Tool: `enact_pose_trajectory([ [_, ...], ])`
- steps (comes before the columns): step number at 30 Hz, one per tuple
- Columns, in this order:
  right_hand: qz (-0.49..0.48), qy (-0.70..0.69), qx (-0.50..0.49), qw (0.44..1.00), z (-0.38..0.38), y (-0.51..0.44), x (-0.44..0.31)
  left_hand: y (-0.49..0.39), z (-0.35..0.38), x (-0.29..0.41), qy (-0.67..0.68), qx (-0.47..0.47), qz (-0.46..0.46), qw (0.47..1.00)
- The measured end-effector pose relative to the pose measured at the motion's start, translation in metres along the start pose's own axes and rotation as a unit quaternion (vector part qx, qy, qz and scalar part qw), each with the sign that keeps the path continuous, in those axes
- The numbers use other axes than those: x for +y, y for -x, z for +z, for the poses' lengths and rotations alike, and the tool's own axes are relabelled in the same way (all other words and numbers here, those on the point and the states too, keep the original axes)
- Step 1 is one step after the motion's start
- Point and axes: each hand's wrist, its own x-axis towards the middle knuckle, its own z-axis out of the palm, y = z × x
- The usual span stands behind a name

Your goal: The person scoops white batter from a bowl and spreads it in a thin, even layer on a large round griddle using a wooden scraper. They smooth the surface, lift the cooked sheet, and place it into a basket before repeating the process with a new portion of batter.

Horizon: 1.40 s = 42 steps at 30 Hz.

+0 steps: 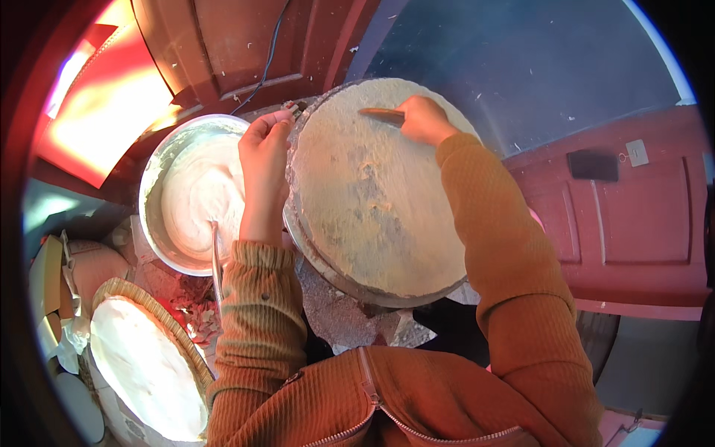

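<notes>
Before me stands a large round griddle [335, 223], its top covered by a thin, pale layer of batter [413, 223] with greyish patches near the middle. My right hand [427, 120] grips a flat wooden spreader [382, 115] over the far part of this layer. At the griddle's left rim is my left hand [265, 142], thumb and fingers drawn together. A small striped object [291, 107] lies at its fingertips; whether they hold it is unclear. Left of that hand, a metal bowl [146, 207] contains thick, pale batter [195, 195]. A metal utensil handle [216, 262] leans out of it.
A woven tray [120, 286] with a round white sheet [148, 369] on it is at lower left. Reddish wooden panels [246, 44] and a dangling cable [272, 50] border the far side. On the right-hand panelled surface are a dark flat object [593, 165] and a light tag [636, 152].
</notes>
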Motion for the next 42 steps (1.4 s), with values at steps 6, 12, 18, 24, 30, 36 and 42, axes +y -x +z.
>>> enact_pose_trajectory([
  [6,-0.056,0.014,0.02,0.998,0.035,0.104,-0.034,0.003,-0.004,-0.006,-0.009,-0.035,-0.007,0.999],
  [12,-0.177,0.013,0.1,0.979,0.055,0.21,-0.045,0.005,-0.016,-0.009,-0.03,-0.031,0.032,0.999],
  [18,-0.142,-0.038,0.18,0.973,0.084,0.313,-0.047,0.02,-0.031,0.002,-0.084,-0.037,0.008,0.996],
  [24,-0.127,-0.03,0.084,0.988,0.064,0.358,-0.016,0.021,-0.03,0.0,-0.049,-0.027,0.001,0.998],
  [30,0.029,0.0,0.129,0.991,0.026,0.303,-0.036,0.018,-0.034,0.006,-0.067,-0.026,-0.01,0.997],
  [36,0.052,-0.076,0.07,0.993,0.045,0.233,-0.038,0.011,-0.03,-0.008,0.02,-0.039,-0.019,0.999],
  [42,0.126,-0.096,0.034,0.987,0.036,0.154,-0.039,0.029,-0.002,-0.029,-0.17,-0.067,0.14,0.973],
])
